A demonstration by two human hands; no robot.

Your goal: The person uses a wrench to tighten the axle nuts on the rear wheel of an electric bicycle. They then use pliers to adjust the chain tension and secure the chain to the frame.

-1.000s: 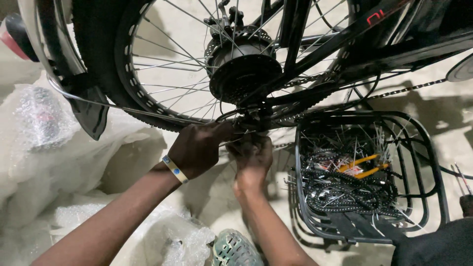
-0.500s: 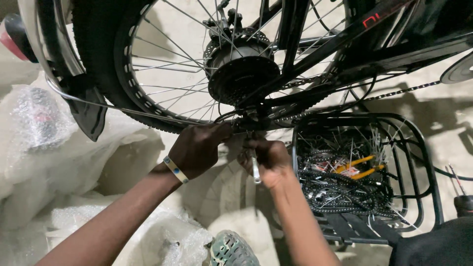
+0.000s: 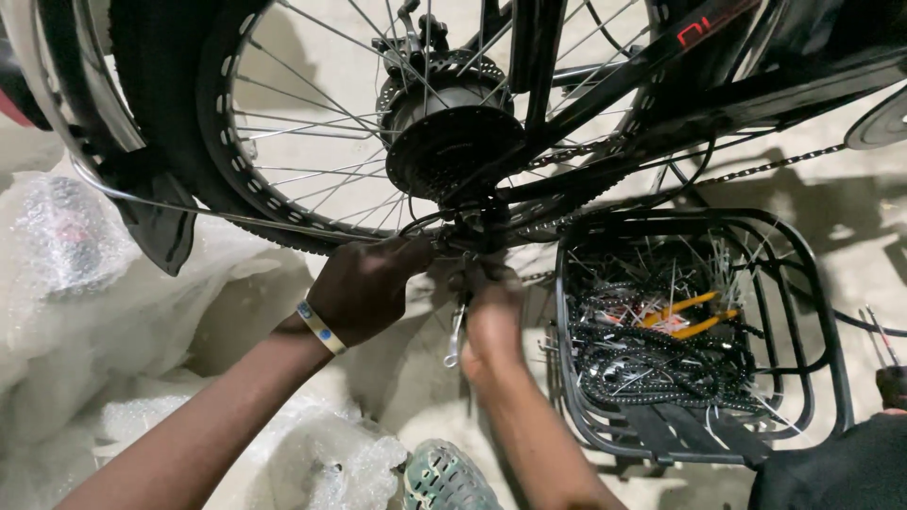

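Both hands were up under the wheel point(image 3: 312, 123), at the axle nut just below the hub point(image 3: 444, 142). Left hand point(image 3: 364, 293) was closed on the fitting there — fingers curled tight. Right hand point(image 3: 491, 316) gripped a wrench point(image 3: 456, 332), its shank hanging down. By my judgement the fastening was mid-way; the wrench was not yet put aside. Bubble wrap point(image 3: 66, 236) lay heaped left, clear and white. A black wire basket point(image 3: 822, 312) sat right — chain and orange-handled pliers point(image 3: 685, 316) inside.
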